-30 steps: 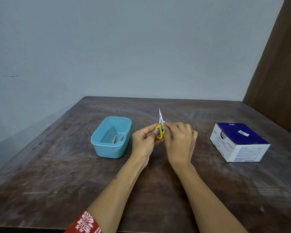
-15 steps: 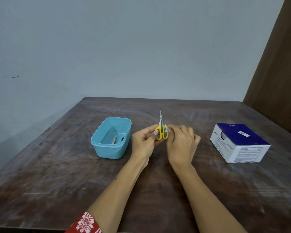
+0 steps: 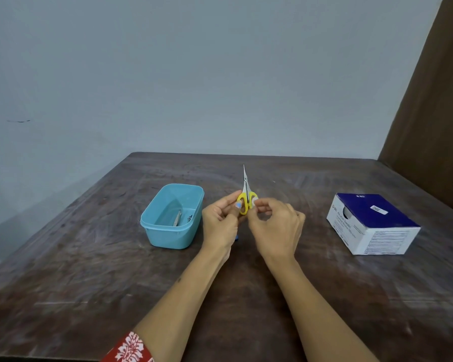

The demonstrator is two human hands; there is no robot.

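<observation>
Small scissors (image 3: 245, 185) with yellow handle loops and thin metal blades point up and away from me, held above the middle of the table. My left hand (image 3: 220, 226) pinches the left yellow loop between thumb and fingers. My right hand (image 3: 277, 231), a little blurred, pinches a small white pad (image 3: 254, 203) against the right loop. Its fingers are curled.
A light blue plastic tub (image 3: 165, 231) stands left of my hands, with a flat metal tool (image 3: 177, 218) and a small dark item inside. A white and dark blue carton (image 3: 372, 223) sits at the right. The dark wooden table (image 3: 89, 283) meets a brown panel at the far right.
My right hand has slid down and to the right along the right handle loop with the white pad. The scissors stay upright in my left hand.
</observation>
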